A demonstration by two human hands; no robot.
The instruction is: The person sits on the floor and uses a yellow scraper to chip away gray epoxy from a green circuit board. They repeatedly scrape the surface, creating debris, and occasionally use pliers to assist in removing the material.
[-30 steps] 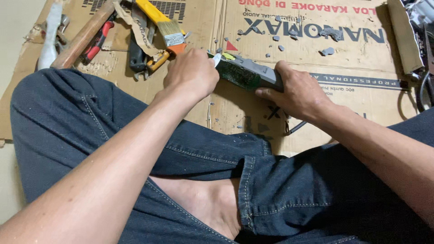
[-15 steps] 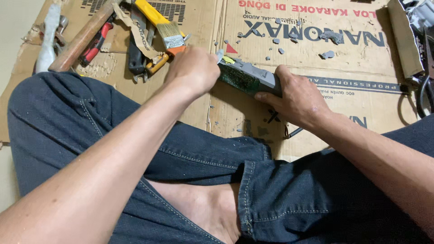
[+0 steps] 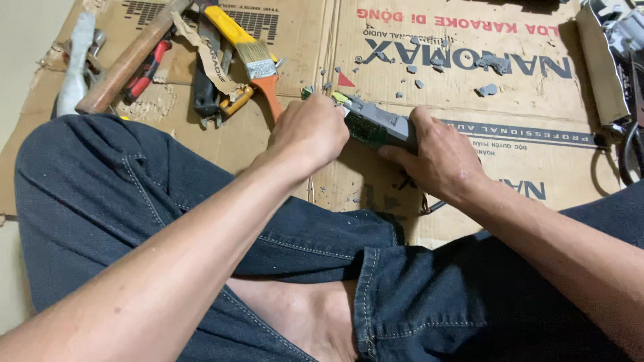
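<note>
The person sits cross-legged on flattened cardboard (image 3: pixel 469 194), in dark jeans (image 3: pixel 100 201), with a bare foot (image 3: pixel 302 322) between the knees. Both hands meet over a small grey device (image 3: pixel 379 124) with a green circuit board showing along its near side. It sits just above the cardboard, in front of the knees and near the middle of the view.

The right hand (image 3: pixel 439 157) is wrapped around the device's right end, fingers curled over the grey casing, thumb along the top. The left hand (image 3: pixel 308 131) is clenched at the device's left end, knuckles up. It seems to pinch something small against the board's edge, but the fist hides what it holds, so I cannot tell.

Behind the left hand lies a paintbrush (image 3: pixel 251 60) with a yellow-and-orange handle, its orange end close to the knuckles. Further left are a hammer (image 3: pixel 127 64) with a wooden handle, red-handled pliers (image 3: pixel 149 70) partly under it, and a dark tool (image 3: pixel 206 87) beside a torn cardboard strip. Grey chips (image 3: pixel 490 64) are scattered on the cardboard beyond the device. A black cable (image 3: pixel 627 154) curls at the right edge.
</note>
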